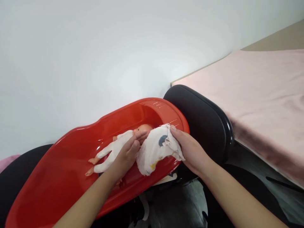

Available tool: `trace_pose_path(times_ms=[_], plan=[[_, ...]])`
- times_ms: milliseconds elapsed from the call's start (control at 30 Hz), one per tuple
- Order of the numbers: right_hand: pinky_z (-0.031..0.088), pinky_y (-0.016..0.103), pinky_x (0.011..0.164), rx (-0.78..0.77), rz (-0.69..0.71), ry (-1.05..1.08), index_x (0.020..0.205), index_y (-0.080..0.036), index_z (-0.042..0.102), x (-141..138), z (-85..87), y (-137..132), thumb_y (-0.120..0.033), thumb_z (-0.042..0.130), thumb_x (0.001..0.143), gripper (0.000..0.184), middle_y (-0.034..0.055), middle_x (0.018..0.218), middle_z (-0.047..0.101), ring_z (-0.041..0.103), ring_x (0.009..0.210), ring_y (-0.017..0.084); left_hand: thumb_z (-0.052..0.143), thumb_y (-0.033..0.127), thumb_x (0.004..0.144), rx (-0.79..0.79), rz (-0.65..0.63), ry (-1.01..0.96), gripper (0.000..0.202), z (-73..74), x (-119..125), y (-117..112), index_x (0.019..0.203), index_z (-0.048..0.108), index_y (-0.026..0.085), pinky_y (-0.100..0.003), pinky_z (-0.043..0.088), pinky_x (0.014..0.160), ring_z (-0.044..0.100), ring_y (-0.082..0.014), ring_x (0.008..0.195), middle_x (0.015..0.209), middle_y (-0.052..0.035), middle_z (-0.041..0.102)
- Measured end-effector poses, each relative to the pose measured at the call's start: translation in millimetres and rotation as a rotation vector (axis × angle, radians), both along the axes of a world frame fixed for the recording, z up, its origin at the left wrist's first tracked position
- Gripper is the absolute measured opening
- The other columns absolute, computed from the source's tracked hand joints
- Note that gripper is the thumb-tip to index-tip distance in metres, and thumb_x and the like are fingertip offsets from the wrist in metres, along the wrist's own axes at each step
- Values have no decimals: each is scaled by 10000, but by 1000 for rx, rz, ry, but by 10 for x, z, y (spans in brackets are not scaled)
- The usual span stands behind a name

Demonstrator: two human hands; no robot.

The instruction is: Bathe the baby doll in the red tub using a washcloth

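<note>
A baby doll [114, 148] in a white suit lies inside a red plastic baby tub [71, 164], head toward the tub's far end. My left hand [128, 152] rests on the doll's chest and shoulder, fingers curled round it near the neck. My right hand [190, 148] grips a white printed cloth [156, 147] bunched up next to the doll's head, over the tub's right rim.
A black rounded chair back [204, 120] stands right behind the tub. A bed with a pink sheet [261, 95] fills the right side. A white wall [95, 57] is behind. A bit of pink fabric [7, 160] shows at the far left.
</note>
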State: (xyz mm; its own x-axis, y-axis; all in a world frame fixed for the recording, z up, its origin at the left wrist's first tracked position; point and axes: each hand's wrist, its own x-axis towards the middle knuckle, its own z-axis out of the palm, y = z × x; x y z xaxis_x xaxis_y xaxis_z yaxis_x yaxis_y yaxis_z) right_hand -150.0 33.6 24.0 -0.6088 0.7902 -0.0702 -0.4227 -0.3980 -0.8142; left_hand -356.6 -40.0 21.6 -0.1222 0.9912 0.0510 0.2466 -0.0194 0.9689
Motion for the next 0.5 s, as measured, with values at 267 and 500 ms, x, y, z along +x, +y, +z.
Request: trace_pose_path(times_ms=[267, 500], plan=[[523, 285, 755, 277, 18, -7, 987, -167, 775, -17, -31, -101, -618, 586, 948, 490, 45, 818, 724, 648, 742, 167, 666, 525, 909, -58, 284, 62, 373, 395, 518, -450, 1026, 777, 188, -237, 498, 702, 615, -170, 791, 834, -23, 701], [519, 378, 922, 319, 331, 124, 1146, -194, 715, -5, -36, -248, -831, 563, 813, 735, 99, 1081, 700, 657, 1018, 246, 713, 591, 850, 20, 600, -160, 434, 359, 572, -845, 1033, 779, 203, -216, 511, 665, 631, -160, 791, 966, -44, 724]])
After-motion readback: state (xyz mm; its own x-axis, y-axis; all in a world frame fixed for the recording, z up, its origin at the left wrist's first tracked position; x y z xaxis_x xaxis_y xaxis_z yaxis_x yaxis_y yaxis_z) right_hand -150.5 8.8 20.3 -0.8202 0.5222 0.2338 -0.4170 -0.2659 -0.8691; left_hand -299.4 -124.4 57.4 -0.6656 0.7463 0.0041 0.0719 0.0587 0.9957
